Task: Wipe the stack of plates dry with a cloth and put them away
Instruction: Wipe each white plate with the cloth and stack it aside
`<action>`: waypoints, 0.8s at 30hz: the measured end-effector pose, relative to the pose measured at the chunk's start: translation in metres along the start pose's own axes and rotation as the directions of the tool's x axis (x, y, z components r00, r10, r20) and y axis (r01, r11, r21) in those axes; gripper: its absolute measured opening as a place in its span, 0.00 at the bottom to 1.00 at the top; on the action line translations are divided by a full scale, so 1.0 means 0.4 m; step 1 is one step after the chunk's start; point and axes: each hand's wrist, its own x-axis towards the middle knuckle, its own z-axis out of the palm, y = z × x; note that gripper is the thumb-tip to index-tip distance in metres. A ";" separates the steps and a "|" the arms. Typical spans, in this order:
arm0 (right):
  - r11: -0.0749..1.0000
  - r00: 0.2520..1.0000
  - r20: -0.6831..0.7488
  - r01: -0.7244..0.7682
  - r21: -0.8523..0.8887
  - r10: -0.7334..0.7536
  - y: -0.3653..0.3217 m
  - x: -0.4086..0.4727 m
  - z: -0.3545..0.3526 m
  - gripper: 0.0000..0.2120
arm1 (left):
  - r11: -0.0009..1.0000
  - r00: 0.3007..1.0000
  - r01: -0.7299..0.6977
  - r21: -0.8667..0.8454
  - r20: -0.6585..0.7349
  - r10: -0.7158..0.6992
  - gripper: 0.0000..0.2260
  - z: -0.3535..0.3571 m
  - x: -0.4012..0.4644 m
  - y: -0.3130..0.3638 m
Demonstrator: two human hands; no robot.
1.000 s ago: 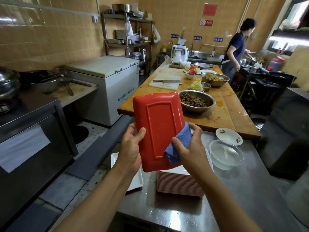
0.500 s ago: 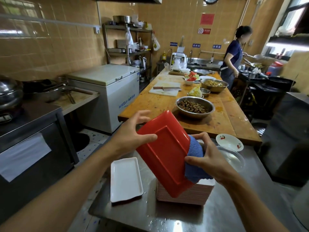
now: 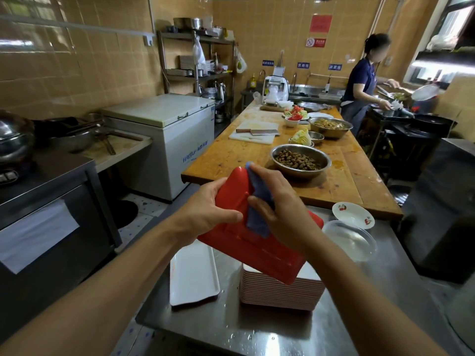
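A red rectangular plate (image 3: 259,253) is held tilted, underside up, above a tall stack of plates (image 3: 280,291) on the steel table (image 3: 231,327). My left hand (image 3: 213,209) grips the plate's upper left edge. My right hand (image 3: 280,204) holds a blue cloth (image 3: 257,219) against the plate's underside, fingers curled round the cloth. A single white rectangular plate (image 3: 194,273) lies flat to the left of the stack.
A clear plastic bowl (image 3: 352,240) and a small white flowered dish (image 3: 353,214) sit to the right. Behind lies a wooden table (image 3: 231,155) with a steel bowl of nuts (image 3: 300,160). A person (image 3: 362,78) works at the far right stove.
The plate has tipped flatter, its long side now running from upper left to lower right. My right hand with the cloth moved from the plate's right edge up across its underside.
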 end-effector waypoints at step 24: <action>0.975 0.995 -0.058 -0.095 -0.199 0.085 0.097 -0.169 0.050 0.27 | 0.748 0.853 0.242 -0.618 -0.232 -0.467 0.15 -0.057 -0.043 -0.100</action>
